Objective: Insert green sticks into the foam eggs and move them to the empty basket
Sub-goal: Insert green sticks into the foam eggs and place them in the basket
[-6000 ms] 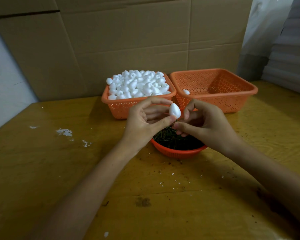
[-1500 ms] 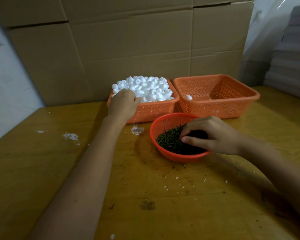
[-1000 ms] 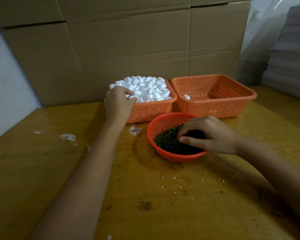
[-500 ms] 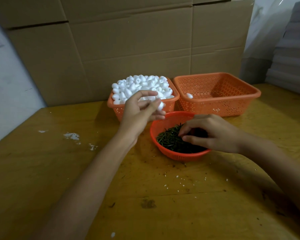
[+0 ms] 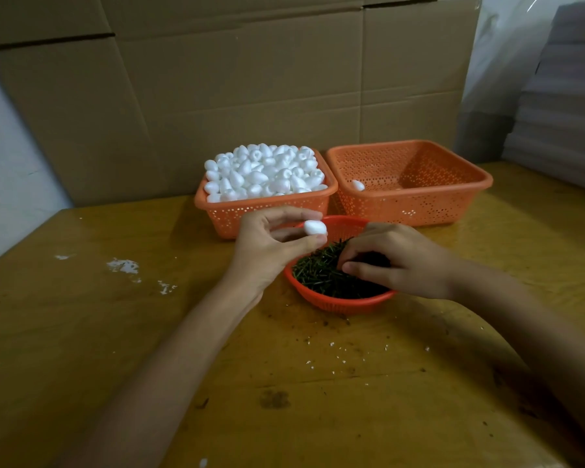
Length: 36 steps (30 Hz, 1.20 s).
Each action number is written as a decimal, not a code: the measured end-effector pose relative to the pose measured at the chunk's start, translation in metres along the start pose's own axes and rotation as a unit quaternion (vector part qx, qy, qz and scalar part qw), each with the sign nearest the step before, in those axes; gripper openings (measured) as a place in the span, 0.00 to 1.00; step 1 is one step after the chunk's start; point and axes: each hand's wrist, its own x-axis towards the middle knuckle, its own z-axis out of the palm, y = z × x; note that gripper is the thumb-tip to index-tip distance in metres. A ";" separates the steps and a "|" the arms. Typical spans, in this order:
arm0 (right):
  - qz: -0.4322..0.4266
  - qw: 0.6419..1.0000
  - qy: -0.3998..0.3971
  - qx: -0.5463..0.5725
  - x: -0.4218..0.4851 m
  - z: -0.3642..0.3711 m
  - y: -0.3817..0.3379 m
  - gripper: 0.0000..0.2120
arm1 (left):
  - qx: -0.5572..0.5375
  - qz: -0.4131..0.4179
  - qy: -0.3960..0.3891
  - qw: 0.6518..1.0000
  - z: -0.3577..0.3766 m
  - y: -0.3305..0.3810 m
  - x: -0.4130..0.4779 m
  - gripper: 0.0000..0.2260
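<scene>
The wooden worktop is yellow-brown, scuffed, and flecked with white crumbs at the left and with finer specks in front of the round basket. Flattened cardboard sheets stand along its far edge, with a pale wall to their left and a stack of grey sheets to their right.

Two square orange baskets stand side by side, touching. The left basket is heaped with foam eggs; the right basket shows a single egg by its left wall.

Your left grip pinches one foam egg between thumb and fingertips, above the far-left rim of the round basket. Your right grip rests in that basket with its fingers curled down into the green sticks.

The curled fingers hide their own tips, so you cannot tell whether they hold a stick. The near wall of the right basket hides most of its floor, and the bottom edge of the view cuts off both forearms.
</scene>
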 end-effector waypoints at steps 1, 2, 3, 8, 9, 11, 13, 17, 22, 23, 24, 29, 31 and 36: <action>-0.001 1.000 0.001 0.001 0.000 0.000 0.000 0.07 | -0.006 -0.001 0.001 1.000 0.000 0.001 0.000 0.16; -0.001 1.000 0.001 0.001 -0.001 0.001 0.000 0.07 | -0.014 -0.002 0.000 1.000 0.001 0.001 0.000 0.18; -0.002 1.000 0.001 0.001 -0.001 0.001 0.001 0.07 | -0.025 -0.004 -0.003 1.000 0.001 0.001 -0.001 0.20; 0.000 1.000 -0.001 0.005 0.000 0.001 0.000 0.07 | -0.089 -0.018 -0.017 0.996 0.000 0.003 -0.001 0.23; 0.001 1.000 -0.002 0.006 0.000 0.001 0.000 0.07 | -0.097 -0.019 -0.018 0.995 -0.001 0.003 0.000 0.22; 0.000 1.000 -0.004 0.006 -0.001 0.001 0.000 0.07 | -0.097 -0.012 -0.025 0.995 -0.002 0.003 0.000 0.19; 0.001 1.000 -0.007 0.006 -0.001 0.001 -0.001 0.07 | -0.097 -0.004 -0.034 0.995 -0.003 0.002 0.001 0.17; 0.002 1.000 -0.008 0.005 0.000 0.000 -0.001 0.07 | -0.109 0.001 -0.037 0.993 -0.004 0.001 0.001 0.17; 0.000 1.000 -0.009 0.003 -0.001 0.000 -0.002 0.07 | -0.113 0.004 -0.042 0.993 -0.003 0.003 0.000 0.17; 0.001 1.000 -0.010 0.002 -0.001 0.000 -0.002 0.07 | -0.115 0.002 -0.040 0.993 -0.003 0.003 0.000 0.17; 0.001 1.000 -0.010 0.002 -0.001 0.000 -0.002 0.07 | -0.117 -0.002 -0.037 0.992 -0.003 0.003 0.000 0.16; 0.000 1.000 -0.012 0.005 -0.001 0.000 -0.002 0.07 | -0.176 -0.028 -0.017 0.984 -0.001 0.005 0.001 0.09; 0.000 1.000 -0.014 0.005 -0.001 0.000 -0.002 0.07 | -0.189 -0.034 -0.011 0.981 -0.002 0.005 0.001 0.07; 0.002 1.000 -0.014 0.010 -0.001 0.000 -0.003 0.09 | -0.203 -0.033 -0.027 0.978 -0.004 0.006 0.001 0.07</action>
